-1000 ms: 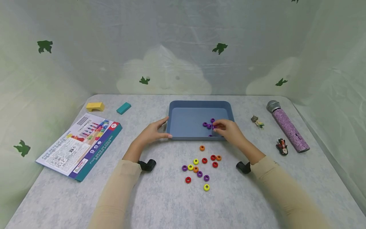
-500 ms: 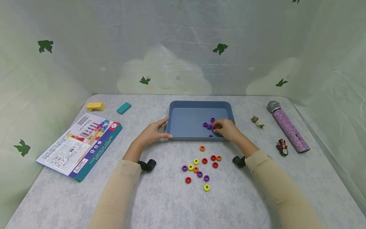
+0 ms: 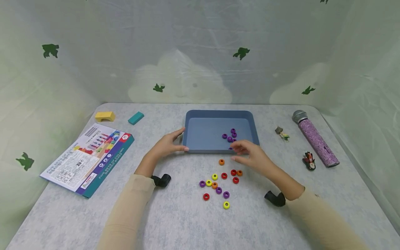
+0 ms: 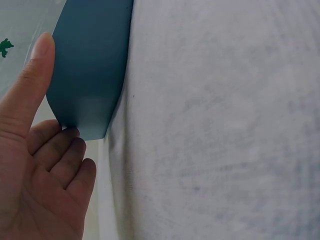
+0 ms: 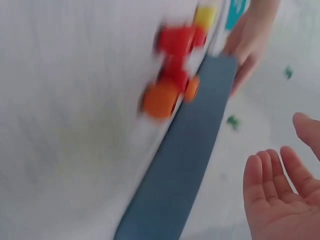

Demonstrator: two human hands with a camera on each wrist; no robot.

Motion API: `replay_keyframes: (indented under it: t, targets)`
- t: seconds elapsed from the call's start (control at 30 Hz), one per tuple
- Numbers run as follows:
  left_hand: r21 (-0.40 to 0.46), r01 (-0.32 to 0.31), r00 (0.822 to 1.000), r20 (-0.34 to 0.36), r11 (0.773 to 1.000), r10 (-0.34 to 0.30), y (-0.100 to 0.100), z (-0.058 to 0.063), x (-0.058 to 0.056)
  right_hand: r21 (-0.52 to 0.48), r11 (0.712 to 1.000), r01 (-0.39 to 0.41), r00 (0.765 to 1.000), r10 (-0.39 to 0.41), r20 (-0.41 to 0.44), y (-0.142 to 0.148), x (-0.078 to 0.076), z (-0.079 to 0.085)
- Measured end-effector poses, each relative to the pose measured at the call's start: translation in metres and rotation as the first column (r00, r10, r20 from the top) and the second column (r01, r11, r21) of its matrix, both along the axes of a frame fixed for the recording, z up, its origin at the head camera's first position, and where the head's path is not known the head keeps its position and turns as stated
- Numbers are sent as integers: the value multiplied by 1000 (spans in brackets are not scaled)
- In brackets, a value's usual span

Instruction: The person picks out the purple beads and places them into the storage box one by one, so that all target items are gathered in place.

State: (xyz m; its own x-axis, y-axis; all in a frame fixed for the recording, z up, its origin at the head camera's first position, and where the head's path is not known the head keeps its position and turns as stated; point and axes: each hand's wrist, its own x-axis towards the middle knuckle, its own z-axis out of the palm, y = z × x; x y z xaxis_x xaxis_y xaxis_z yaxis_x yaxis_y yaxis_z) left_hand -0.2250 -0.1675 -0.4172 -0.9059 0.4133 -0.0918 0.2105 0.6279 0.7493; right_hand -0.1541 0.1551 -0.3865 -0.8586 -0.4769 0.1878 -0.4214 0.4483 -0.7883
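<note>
A blue-grey tray (image 3: 203, 132) lies at the back middle of the table, with several purple beads (image 3: 230, 139) near its front right. My left hand (image 3: 163, 144) rests against the tray's left end, thumb by the front corner; the left wrist view shows its fingers against the tray wall (image 4: 92, 70). Over the tray's front right edge is my right hand (image 3: 254, 156), fingers relaxed and apart. In the right wrist view its palm (image 5: 285, 200) holds nothing. Loose beads lie before the tray, among them an orange bead (image 3: 221, 162), a red bead (image 3: 206, 197) and a yellow bead (image 3: 226, 205).
At the left lie a printed box (image 3: 90, 158), a yellow arch block (image 3: 105, 116) and a teal block (image 3: 135, 118). To the right are a glittery microphone (image 3: 315, 139) and two small figures, one pale (image 3: 282, 133), one dark red (image 3: 309, 161).
My right hand has let go of a purple bead in the tray and drawn back toward the front right, its fingers spreading. The left hand has stayed at the tray's end.
</note>
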Motion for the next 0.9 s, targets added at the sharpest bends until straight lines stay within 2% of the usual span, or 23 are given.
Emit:
replay_keyframes:
  t: [0.2, 0.27, 0.37, 0.47, 0.63, 0.73, 0.9]
  targets:
    - [4, -5, 1000, -2, 1000, 5, 1, 1, 0, -22, 989, -149, 988, 149, 49, -5, 40, -9]
    - [1, -6, 1000, -6, 1000, 6, 1, 0, -1, -18, 981, -191, 977, 192, 91, -7, 49, -15]
    - [-3, -4, 1000, -7, 1000, 4, 1, 0, -1, 6, 976, -216, 962, 212, 174, -8, 58, -26]
    - [3, -7, 1000, 2, 1000, 7, 2, 0, -1, 54, 974, -219, 951, 201, 234, -10, 64, -35]
    - [6, -9, 1000, 17, 1000, 9, 1, 0, 0, 129, 962, -240, 962, 218, 162, -13, 68, -44]
    - [-1, -13, 1000, 16, 1000, 13, 1, 1, 0, 159, 957, -241, 967, 223, 125, -16, 68, -44]
    - [-2, -13, 1000, 15, 1000, 13, 0, 1, 1, 133, 969, -209, 971, 190, 144, -18, 64, -35]
